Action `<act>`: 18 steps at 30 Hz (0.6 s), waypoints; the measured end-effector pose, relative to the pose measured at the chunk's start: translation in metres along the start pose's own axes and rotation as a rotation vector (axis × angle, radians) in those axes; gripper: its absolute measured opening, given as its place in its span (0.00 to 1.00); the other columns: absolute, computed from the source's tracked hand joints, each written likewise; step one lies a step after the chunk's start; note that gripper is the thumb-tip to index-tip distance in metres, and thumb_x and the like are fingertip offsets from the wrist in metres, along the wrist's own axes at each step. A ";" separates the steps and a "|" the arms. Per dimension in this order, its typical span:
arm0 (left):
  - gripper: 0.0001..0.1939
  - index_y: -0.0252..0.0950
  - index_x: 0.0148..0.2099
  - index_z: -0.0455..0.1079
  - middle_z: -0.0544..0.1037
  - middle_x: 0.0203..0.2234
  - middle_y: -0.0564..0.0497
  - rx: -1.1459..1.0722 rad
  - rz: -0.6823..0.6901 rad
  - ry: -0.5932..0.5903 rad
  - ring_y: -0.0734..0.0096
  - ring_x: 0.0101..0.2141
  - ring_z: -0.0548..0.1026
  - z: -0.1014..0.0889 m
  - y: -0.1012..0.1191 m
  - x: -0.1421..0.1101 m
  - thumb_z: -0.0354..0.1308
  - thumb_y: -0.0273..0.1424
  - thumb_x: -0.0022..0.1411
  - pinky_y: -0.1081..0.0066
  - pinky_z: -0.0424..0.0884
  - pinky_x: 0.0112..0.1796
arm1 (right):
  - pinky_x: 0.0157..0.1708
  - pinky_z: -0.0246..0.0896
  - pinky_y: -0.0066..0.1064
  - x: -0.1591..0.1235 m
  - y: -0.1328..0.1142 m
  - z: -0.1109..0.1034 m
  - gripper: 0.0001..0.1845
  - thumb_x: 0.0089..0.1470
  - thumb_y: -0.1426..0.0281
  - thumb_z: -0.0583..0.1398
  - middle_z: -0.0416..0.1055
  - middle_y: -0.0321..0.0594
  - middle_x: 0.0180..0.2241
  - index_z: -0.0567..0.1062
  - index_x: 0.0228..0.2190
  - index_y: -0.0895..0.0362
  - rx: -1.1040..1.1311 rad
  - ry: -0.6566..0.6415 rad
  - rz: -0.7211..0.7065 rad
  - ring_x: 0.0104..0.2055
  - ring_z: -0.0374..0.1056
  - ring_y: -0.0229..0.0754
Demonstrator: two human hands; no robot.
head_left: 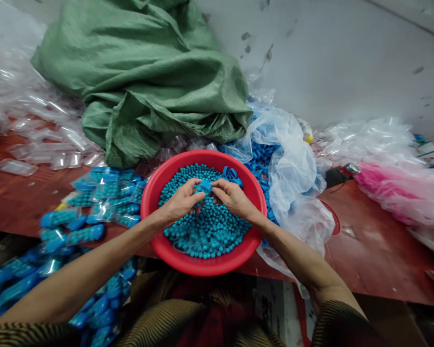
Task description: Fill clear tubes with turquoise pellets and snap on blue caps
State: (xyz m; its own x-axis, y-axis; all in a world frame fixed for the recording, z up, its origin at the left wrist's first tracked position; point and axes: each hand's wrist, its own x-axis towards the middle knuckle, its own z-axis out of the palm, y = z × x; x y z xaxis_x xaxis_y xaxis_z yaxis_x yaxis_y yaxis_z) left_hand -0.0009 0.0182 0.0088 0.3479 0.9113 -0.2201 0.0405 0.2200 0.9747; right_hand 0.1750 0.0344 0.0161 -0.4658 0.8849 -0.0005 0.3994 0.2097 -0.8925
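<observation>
Over a red basin (255,243) full of turquoise beads (210,224), my two hands meet at a small blue cap (204,186). My left hand (183,201) grips it from the left, with thumb and fingers closed. From the right, my right hand (234,197) pinches at its edge with the fingertips. Whether a clear case sits under the cap is hidden by the fingers and blends with the beads. Several loose blue caps (231,176) rest on the beads just behind my right hand. Clear plastic shows among the beads at the basin's front.
Bead-filled clear cases with blue ends (108,193) pile up left of the basin and below the table edge. Empty clear cases (16,167) lie farther left. Behind stands a green sack (159,72). A plastic bag (292,164) with blue caps and pink bagged goods (386,193) are right.
</observation>
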 end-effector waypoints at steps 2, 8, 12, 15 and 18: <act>0.25 0.36 0.52 0.57 0.68 0.23 0.58 -0.013 0.008 0.014 0.80 0.17 0.68 0.001 0.002 -0.001 0.58 0.35 0.54 0.79 0.58 0.16 | 0.25 0.60 0.25 0.000 0.001 0.003 0.09 0.56 0.68 0.53 0.69 0.33 0.26 0.70 0.35 0.58 -0.001 0.073 0.005 0.22 0.64 0.32; 0.29 0.38 0.58 0.55 0.67 0.22 0.59 -0.041 0.051 0.001 0.80 0.16 0.67 0.003 0.004 -0.005 0.57 0.33 0.55 0.79 0.57 0.15 | 0.26 0.57 0.24 0.000 0.001 -0.005 0.09 0.53 0.68 0.56 0.69 0.33 0.24 0.74 0.32 0.58 -0.060 0.068 -0.079 0.24 0.62 0.32; 0.28 0.38 0.56 0.57 0.68 0.22 0.58 -0.071 0.039 -0.013 0.81 0.15 0.66 0.004 0.006 -0.006 0.57 0.35 0.54 0.79 0.56 0.15 | 0.23 0.54 0.23 0.000 0.002 -0.014 0.11 0.52 0.67 0.57 0.66 0.32 0.21 0.77 0.33 0.59 0.024 -0.028 -0.078 0.21 0.58 0.31; 0.26 0.39 0.55 0.58 0.66 0.22 0.59 -0.066 0.043 -0.022 0.82 0.14 0.64 0.004 0.005 -0.006 0.57 0.34 0.54 0.79 0.56 0.15 | 0.22 0.54 0.24 0.000 0.004 -0.014 0.12 0.52 0.66 0.57 0.65 0.32 0.20 0.77 0.33 0.60 0.055 -0.036 -0.063 0.20 0.57 0.31; 0.21 0.38 0.51 0.60 0.65 0.21 0.59 -0.056 0.058 0.012 0.81 0.15 0.63 0.005 0.001 -0.006 0.56 0.33 0.54 0.78 0.59 0.16 | 0.24 0.55 0.24 -0.001 0.004 -0.006 0.12 0.53 0.67 0.56 0.67 0.34 0.22 0.77 0.33 0.59 -0.017 0.011 -0.115 0.23 0.60 0.32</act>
State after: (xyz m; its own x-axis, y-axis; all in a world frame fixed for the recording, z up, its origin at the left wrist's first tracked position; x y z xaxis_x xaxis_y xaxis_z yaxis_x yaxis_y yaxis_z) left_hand 0.0021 0.0114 0.0112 0.3371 0.9270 -0.1643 -0.0318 0.1856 0.9821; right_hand 0.1817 0.0369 0.0151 -0.5006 0.8591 0.1061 0.3572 0.3167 -0.8787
